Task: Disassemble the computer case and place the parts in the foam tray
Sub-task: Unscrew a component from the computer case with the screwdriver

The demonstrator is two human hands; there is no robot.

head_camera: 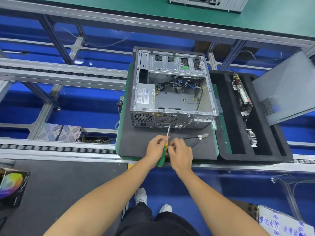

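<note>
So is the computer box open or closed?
Open. The computer case has no side cover, so its cables and power supply show inside.

Beside the bare, dull-grey sheet-metal computer case (172, 86) lie a matt black, rough-looking foam tray (255, 155) and a glossy green plastic-handled screwdriver (163, 155).

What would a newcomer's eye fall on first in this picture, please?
Most likely the open computer case at the centre, cables showing inside. Just below it, the left hand holds a green-handled screwdriver, with the right hand beside it. To the right lies the black foam tray, already holding parts.
</note>
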